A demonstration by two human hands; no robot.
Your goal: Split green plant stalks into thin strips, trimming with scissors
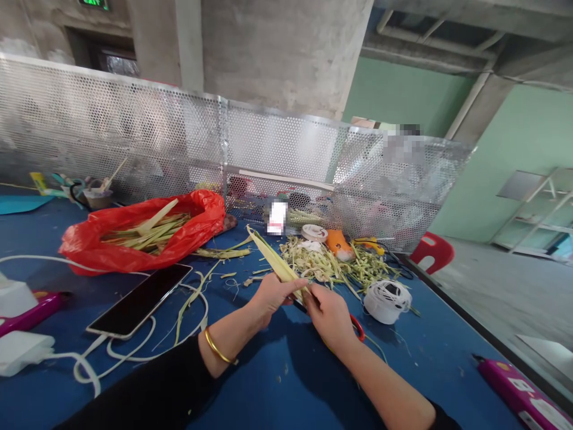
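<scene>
My left hand point(273, 295) is closed round a long pale yellow-green husk strip point(275, 260), thumb on top, its pointed tip angled up and away to the left. At the strip's near end, my right hand point(329, 316) pinches it with bent fingers, close against my left fingertips. Red-handled scissors point(357, 328) lie partly hidden under my right hand. Just beyond the hands spreads a pile of pale and green plant scraps point(313, 258). A white spool of string point(387, 301) stands right of my right hand.
On the left, a red plastic bag point(134, 251) holds more strips, near a phone point(142, 300) with white cables. A purple tool point(521, 391) lies at right. A perforated metal screen point(277, 143) rises behind the blue table point(286, 388).
</scene>
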